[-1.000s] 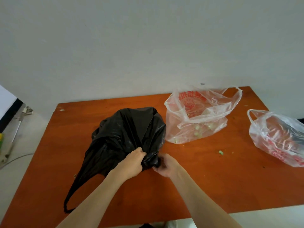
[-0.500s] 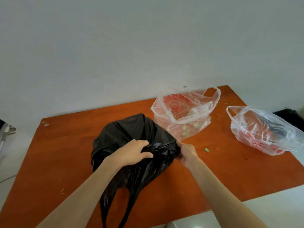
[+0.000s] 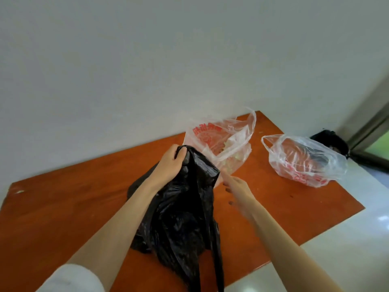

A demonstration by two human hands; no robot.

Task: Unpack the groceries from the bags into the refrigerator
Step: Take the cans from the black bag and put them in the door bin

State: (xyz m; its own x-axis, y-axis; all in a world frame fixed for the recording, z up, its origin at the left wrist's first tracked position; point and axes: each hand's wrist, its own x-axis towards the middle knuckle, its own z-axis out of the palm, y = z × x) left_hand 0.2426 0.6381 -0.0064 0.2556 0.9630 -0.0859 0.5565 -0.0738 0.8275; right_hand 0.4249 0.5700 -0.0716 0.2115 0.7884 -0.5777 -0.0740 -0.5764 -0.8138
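- The step looks like opening the black bag (image 3: 185, 207) to see what is inside. No food is out yet, and no fridge is in view.
- The black bag sits on the orange worktop (image 3: 63, 207), near the front edge. Its handles hang down over that edge.
- The left hand (image 3: 168, 163) grips the top of the black bag. Its fingers are curled round the bunched plastic and hold it up.
- The right hand (image 3: 237, 188) is just beside the bag. It is blurry, with fingers loose and partly spread, and it seems to hold nothing.
- Next, I think the right hand must catch the other side of the bag's mouth and pull it wide.
- Two clear bags wait behind: one clear bag with red print (image 3: 221, 142) just behind the black one, and another clear bag (image 3: 303, 161) off to the right.
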